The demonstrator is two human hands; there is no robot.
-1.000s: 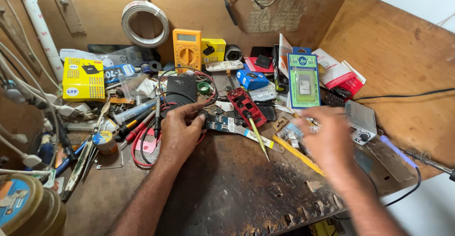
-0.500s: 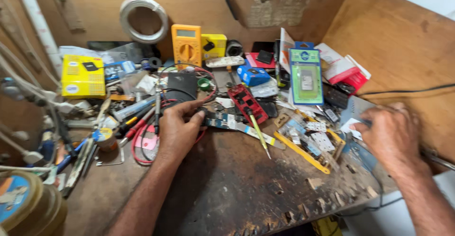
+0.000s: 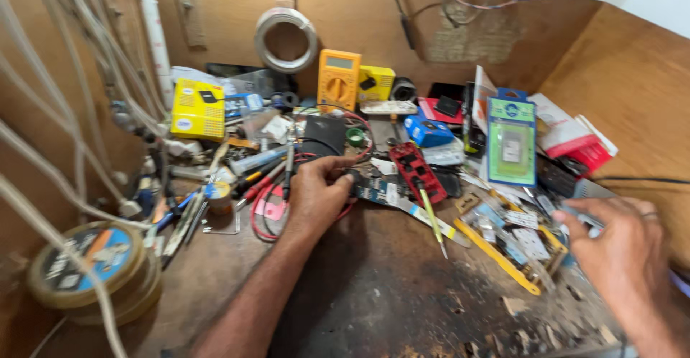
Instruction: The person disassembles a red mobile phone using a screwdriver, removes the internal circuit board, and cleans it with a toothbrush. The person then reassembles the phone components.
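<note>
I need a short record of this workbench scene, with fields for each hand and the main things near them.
Left hand: rests on the bench, fingers on a long circuit board
Right hand: reaches over small parts at the right, holds nothing visible
Near left hand: red wires, black pouch
Centre: red tool, screwdriver
Back: yellow multimeter, wire coil
Left: yellow box, tape roll

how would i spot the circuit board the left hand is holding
Find the orange multimeter against the back wall, then drop down to the left hand. The circuit board sticks out rightward from its fingertips: a long, thin strip, flatter than the red case beside it.
</note>
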